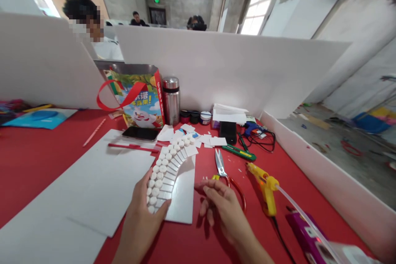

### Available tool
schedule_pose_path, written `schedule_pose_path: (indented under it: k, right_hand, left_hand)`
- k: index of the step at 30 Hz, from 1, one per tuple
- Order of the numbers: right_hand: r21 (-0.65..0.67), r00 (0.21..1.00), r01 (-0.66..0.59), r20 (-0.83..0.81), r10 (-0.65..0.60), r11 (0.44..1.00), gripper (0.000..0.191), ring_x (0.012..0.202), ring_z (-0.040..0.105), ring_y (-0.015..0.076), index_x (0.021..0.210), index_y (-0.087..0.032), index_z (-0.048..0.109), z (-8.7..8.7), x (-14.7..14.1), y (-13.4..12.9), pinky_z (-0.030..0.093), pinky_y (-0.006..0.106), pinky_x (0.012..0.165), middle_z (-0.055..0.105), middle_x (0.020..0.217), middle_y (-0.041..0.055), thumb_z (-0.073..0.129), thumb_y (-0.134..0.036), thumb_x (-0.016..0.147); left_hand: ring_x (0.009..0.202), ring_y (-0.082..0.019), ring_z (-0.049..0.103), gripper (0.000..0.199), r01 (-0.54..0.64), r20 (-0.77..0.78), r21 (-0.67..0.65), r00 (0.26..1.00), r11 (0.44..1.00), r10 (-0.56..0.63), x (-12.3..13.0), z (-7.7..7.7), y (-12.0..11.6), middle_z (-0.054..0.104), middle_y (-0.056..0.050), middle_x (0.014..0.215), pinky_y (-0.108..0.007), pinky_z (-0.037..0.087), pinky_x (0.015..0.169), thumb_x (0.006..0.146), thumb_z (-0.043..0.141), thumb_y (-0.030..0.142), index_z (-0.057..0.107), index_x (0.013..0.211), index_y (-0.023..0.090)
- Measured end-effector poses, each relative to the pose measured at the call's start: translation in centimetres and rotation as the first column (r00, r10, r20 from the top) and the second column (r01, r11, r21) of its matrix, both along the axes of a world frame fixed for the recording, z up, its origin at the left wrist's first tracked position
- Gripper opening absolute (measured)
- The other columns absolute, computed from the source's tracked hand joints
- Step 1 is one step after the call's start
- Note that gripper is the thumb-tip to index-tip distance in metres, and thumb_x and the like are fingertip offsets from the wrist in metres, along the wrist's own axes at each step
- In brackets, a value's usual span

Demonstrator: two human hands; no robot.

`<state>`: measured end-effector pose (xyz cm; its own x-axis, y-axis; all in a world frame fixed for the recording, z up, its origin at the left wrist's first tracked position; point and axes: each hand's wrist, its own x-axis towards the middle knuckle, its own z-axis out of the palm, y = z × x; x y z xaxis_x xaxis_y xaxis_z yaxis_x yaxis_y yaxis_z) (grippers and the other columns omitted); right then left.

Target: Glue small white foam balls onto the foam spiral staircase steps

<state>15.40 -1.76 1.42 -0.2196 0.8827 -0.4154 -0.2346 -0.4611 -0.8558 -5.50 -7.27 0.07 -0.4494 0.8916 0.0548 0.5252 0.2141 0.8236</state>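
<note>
My left hand grips the near end of a curved model, its thumb on the inner side and its fingers along the outer side. The model is a fan of white strips with rows of small white round discs along the outer edge. Beneath it lies a white board. To the right of the board, my right hand hovers with loosely curled fingers apart and nothing visible in them. Just beyond that hand are scissors with red handles, blades open, and something yellow beside them.
A yellow glue gun with a glue stick lies right, by a purple device. A green cutter, paper scraps, phone, red pen, steel flask and bag lie farther back. White partitions border the table.
</note>
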Motion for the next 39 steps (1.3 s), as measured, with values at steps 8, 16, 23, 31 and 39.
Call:
schedule_pose_path:
  k: [8, 16, 23, 31, 39]
  right_hand:
    - [-0.041, 0.981, 0.056, -0.181, -0.063, 0.998, 0.052, 0.043, 0.05, 0.0027, 0.105, -0.012, 0.067, 0.2, -0.7, 0.2, 0.035, 0.015, 0.039, 0.076, 0.084, 0.0054, 0.09, -0.038, 0.067]
    - [0.004, 0.979, -0.19, -0.072, 0.19, 0.982, 0.044, 0.028, 0.026, 0.0023, 0.086, -0.015, 0.06, -0.9, -1.5, -0.6, 0.015, 0.017, 0.032, 0.045, 0.038, -0.0099, 0.079, -0.054, 0.077]
    - [0.034, 0.987, -0.147, -0.064, 0.149, 0.989, 0.044, 0.029, 0.029, 0.0023, 0.087, -0.015, 0.058, -1.1, -1.4, -0.5, 0.017, 0.016, 0.034, 0.05, 0.04, -0.0084, 0.077, -0.054, 0.078]
    - [0.038, 0.993, -0.1, -0.059, 0.102, 0.994, 0.041, 0.031, 0.025, 0.0018, 0.085, -0.014, 0.062, 0.2, -1.7, -0.7, 0.014, 0.017, 0.035, 0.047, 0.04, -0.0091, 0.078, -0.05, 0.078]
    - [0.04, 0.956, -0.293, -0.021, 0.294, 0.955, 0.038, 0.031, 0.03, 0.0035, 0.076, -0.016, 0.058, 0.8, -6.1, -0.8, 0.018, 0.019, 0.035, 0.05, 0.04, -0.0077, 0.073, -0.051, 0.076]
  left_hand:
    - [0.134, -0.033, 0.057, 0.089, 0.018, 0.311, -0.034, 0.95, 0.999, -0.007, -2.2, -0.4, -0.5, 0.053, -0.013, 0.152, -0.049, 0.051, 0.108, 0.075, 0.079, 0.045, 0.037, 0.153, 0.029]
    - [0.14, -0.033, 0.053, 0.092, 0.065, 0.404, 0.029, 0.912, 0.997, -0.071, -2.1, 0.0, -1.4, 0.049, -0.015, 0.154, -0.048, 0.051, 0.109, 0.079, 0.076, 0.05, 0.029, 0.156, 0.031]
    - [0.138, -0.049, 0.046, 0.067, -0.154, -0.511, -0.042, 0.852, 0.987, 0.111, -13.5, 0.7, -1.3, 0.057, -0.024, 0.141, -0.067, 0.035, 0.114, 0.088, 0.049, 0.061, 0.055, 0.136, 0.015]
    - [0.109, -0.039, 0.067, 0.053, -0.05, -0.589, -0.116, 0.808, 0.992, -0.028, -16.1, -2.6, -0.7, 0.068, -0.018, 0.113, -0.055, 0.049, 0.104, 0.087, 0.052, 0.059, 0.068, 0.113, 0.016]
    - [0.111, -0.036, 0.069, 0.052, -0.121, -0.093, -0.078, 0.989, 0.99, 0.114, -14.6, -1.6, -1.3, 0.072, -0.014, 0.125, -0.049, 0.056, 0.097, 0.086, 0.058, 0.06, 0.067, 0.121, 0.022]
